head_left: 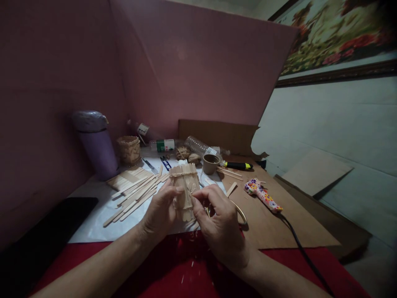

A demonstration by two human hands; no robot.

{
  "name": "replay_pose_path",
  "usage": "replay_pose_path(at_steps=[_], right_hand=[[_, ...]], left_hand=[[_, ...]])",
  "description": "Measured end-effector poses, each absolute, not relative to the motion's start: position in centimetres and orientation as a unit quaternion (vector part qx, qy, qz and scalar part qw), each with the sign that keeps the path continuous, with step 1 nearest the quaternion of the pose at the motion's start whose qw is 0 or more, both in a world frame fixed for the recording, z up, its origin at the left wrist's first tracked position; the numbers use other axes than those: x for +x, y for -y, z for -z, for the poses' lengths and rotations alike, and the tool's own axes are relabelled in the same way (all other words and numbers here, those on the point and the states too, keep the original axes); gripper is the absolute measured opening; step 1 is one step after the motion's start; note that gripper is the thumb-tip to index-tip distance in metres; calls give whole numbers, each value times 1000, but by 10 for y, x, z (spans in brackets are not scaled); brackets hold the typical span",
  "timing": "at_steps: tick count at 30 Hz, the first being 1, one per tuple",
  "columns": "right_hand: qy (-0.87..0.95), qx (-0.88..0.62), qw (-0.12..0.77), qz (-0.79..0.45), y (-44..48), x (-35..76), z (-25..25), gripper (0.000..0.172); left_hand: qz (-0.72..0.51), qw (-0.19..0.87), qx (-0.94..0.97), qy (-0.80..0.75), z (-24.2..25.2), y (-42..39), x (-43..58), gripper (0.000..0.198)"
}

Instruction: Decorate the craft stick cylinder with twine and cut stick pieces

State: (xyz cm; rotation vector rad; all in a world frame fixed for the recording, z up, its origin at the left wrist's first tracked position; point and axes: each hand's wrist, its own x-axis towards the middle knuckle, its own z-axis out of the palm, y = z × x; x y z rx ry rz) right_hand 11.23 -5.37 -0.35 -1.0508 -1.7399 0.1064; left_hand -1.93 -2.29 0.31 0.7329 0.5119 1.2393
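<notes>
My left hand is closed around the left side of a craft-stick holder, which is held up over the near edge of the white sheet. A twisted cord runs around the holder near its top, and small pale leaf-like pieces show on its front. At the holder's right side my right hand is closed in a pinch, thumb and index fingertips against the front. What those fingertips hold is too small to make out. Loose craft sticks lie spread to the left of the holder.
A purple tumbler and a finished-looking craft-stick pot stand at the left. Behind lie plastic bottles, twine balls and a small cup. A flower-patterned glue gun with a black cord rests on cardboard.
</notes>
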Motion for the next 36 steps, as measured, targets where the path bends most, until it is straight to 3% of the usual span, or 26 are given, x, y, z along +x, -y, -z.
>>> replay_pose_path(at_steps=[5, 20, 36], right_hand=[[736, -441, 514, -19, 54, 113, 5, 12], [717, -477, 508, -10, 54, 112, 11, 12], [714, -501, 487, 27, 52, 111, 14, 13]], left_hand=[[-560, 716, 348, -230, -3, 25, -19, 32], [-578, 668, 355, -305, -10, 29, -11, 44], [-574, 658, 376, -312, -4, 27, -10, 43]])
